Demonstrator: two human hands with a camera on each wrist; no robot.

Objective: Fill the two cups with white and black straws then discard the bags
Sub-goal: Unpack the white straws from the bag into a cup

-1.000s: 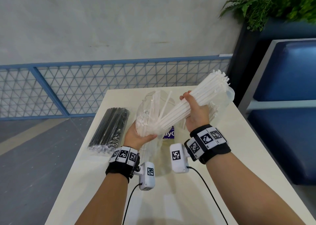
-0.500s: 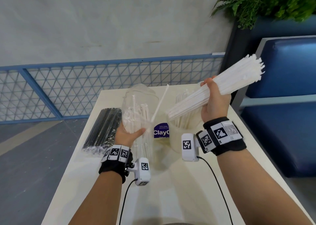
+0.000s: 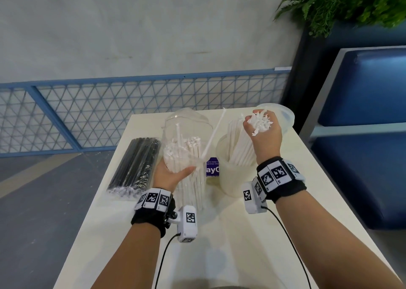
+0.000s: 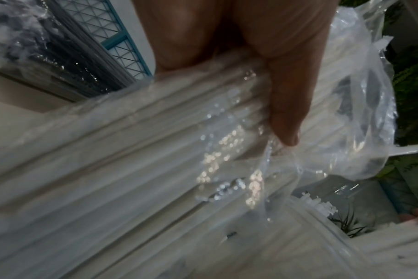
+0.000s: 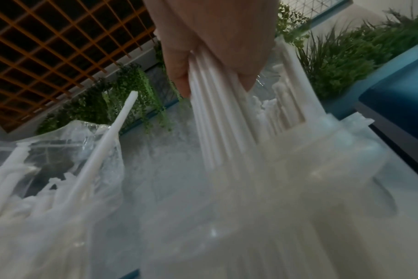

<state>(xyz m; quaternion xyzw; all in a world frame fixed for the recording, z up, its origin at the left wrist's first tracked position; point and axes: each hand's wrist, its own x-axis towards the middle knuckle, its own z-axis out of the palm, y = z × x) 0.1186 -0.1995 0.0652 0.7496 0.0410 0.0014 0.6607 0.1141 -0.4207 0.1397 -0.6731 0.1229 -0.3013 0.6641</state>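
From the head view, your right hand (image 3: 262,133) clenches a bundle of white straws (image 3: 243,150) whose lower ends stand in the near cup (image 3: 230,179); the second cup (image 3: 283,117), at 1 o'clock, is mostly hidden behind that hand. Your left hand (image 3: 170,175) grips the clear bag (image 3: 186,135) of remaining white straws upright on the surface (image 3: 219,244), the bagged black straws (image 3: 137,164) lying at 9 o'clock. The left wrist view shows only your thumb (image 4: 286,105) pressing blurred plastic. The right wrist view shows the fingers (image 5: 179,75) wrapping the straws, the cup smeared.
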